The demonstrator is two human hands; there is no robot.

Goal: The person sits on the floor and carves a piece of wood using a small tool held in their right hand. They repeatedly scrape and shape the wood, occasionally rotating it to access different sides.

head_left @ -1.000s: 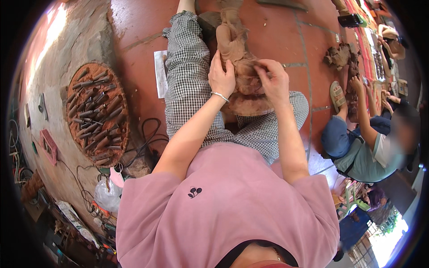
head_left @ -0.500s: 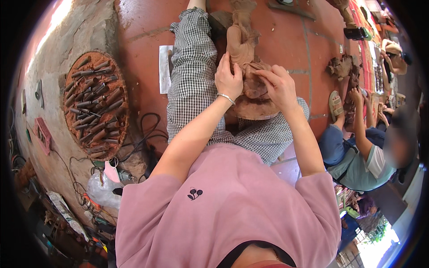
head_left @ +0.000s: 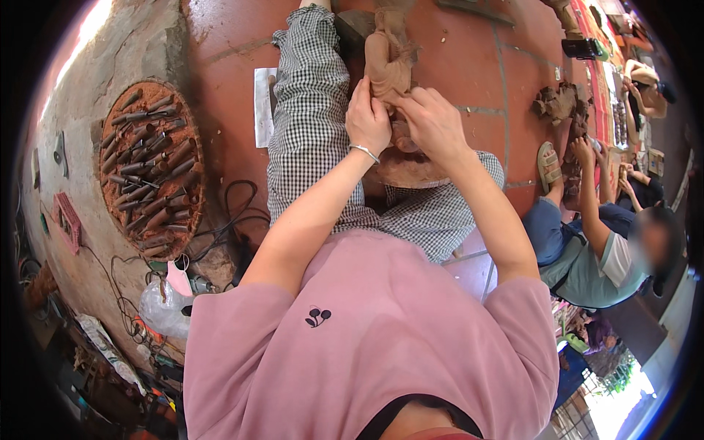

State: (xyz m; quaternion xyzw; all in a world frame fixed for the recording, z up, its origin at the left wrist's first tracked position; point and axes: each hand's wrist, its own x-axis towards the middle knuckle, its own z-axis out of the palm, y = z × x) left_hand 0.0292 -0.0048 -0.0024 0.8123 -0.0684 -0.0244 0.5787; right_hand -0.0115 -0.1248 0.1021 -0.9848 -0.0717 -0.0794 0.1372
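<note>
A brown carved figure (head_left: 387, 62) lies lengthwise between my legs, its broad round base (head_left: 411, 173) toward me. My left hand (head_left: 368, 121) grips the figure's left side, fingers along its edge and thumb across toward the middle. From the right, my right hand (head_left: 434, 126) presses bent fingers in a pinch onto the carved folds, close to the left thumb. Whatever may be between those right fingertips is hidden. Both hands cover part of the figure's middle.
On the left, a round basket (head_left: 199, 165) holds many carving tools on reddish shavings. Near it are black cables (head_left: 242, 213), a pink mask (head_left: 178, 279) and a plastic bag (head_left: 163, 308). A white paper (head_left: 262, 110) lies by my leg. At right another person (head_left: 598, 260) sits beside a carved piece (head_left: 557, 105).
My right hand has moved left and slightly up the figure, nearer the left thumb, its fingers more bent. My left hand keeps its hold. The whole view has shifted a little.
</note>
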